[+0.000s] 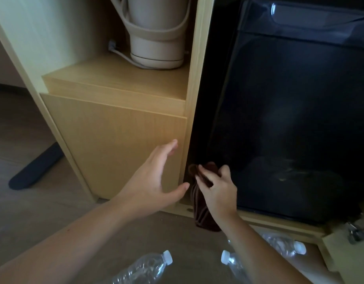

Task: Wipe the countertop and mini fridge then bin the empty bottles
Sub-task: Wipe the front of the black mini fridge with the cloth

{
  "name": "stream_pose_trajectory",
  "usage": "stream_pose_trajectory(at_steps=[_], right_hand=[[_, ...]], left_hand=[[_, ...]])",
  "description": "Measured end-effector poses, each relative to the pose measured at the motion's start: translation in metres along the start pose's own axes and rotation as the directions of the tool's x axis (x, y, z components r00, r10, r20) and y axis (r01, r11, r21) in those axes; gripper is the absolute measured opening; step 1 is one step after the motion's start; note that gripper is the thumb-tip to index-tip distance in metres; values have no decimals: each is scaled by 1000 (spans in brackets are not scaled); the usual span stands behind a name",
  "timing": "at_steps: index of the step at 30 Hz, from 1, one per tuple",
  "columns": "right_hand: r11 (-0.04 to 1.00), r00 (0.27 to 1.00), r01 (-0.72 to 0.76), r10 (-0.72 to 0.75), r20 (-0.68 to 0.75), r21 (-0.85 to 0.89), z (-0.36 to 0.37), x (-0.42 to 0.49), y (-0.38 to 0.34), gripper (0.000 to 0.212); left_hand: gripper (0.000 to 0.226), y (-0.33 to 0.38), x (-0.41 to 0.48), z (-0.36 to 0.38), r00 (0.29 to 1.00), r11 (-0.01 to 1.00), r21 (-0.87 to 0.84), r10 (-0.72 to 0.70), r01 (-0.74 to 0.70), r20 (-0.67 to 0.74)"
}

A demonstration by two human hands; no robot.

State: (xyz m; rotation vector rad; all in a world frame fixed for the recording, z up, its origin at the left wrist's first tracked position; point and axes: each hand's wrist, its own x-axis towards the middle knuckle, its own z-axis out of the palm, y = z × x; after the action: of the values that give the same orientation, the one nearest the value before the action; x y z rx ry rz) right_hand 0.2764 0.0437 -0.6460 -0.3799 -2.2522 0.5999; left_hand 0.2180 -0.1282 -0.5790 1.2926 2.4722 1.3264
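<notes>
Brown ribbed cloth (203,203) hangs crumpled from right hand (219,193) beside fridge (289,111).

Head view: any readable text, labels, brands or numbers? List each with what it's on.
None readable.
Kettle: no print visible.
Mini fridge door: dark and glossy, only reflections, no legible badge.
Bottles on the floor: clear plastic, no labels in view.
Brown cloth in the right hand: no tag visible.

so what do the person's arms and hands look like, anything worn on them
Both forearms are bare as far as the view shows: no sleeves, gloves, watch or bracelets. The left hand and right hand show no rings on the visible fingers, and nothing is marked on them.
</notes>
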Motion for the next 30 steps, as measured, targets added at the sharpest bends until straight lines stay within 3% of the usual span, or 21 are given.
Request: stream_pose_trajectory(at_steps=[2,4,6,8,11,17,19,22,24,28,30], right_hand=[[1000,999,20,-19,-41,13,-7,8,-5,30],[997,983,49,-39,-179,51,-21,31,-18,30],[994,947,37,-3,-320,100,-35,58,-31,31],[985,930,29,36,-366,170,-45,76,-41,33],[991,946,66,-26,-322,116,-42,70,-40,31],[996,996,86,-87,-23,-36,-18,17,-8,28],[997,996,79,-78,-44,13,-19,20,-7,29],[990,975,72,-45,-217,121,-23,39,-14,31],[985,967,47,-3,-257,165,-23,45,-13,32],[997,993,67,-62,-96,44,-7,8,15,30],[1000,999,-25,25,25,-13,2,-14,30,29]], left_hand=[[84,0,0,1,1000,1000,-4,5,-5,-7],[82,1,1,1,1000,1000,-8,12,-12,-1],[80,1,3,-1,1000,1000,-4,14,-14,2],[79,1,3,-2,1000,1000,1,14,-14,-7],[80,1,3,-2,1000,1000,-5,24,-24,-9],[82,5,4,2,998,999,-6,47,-47,-28],[81,6,5,4,998,998,-3,57,-58,-29],[77,5,3,4,996,996,-50,72,-74,-44],[74,2,3,5,995,992,-100,66,-73,-73],[72,3,6,14,994,984,-151,82,-91,-66],[73,4,7,23,996,984,-155,82,-85,-24]])
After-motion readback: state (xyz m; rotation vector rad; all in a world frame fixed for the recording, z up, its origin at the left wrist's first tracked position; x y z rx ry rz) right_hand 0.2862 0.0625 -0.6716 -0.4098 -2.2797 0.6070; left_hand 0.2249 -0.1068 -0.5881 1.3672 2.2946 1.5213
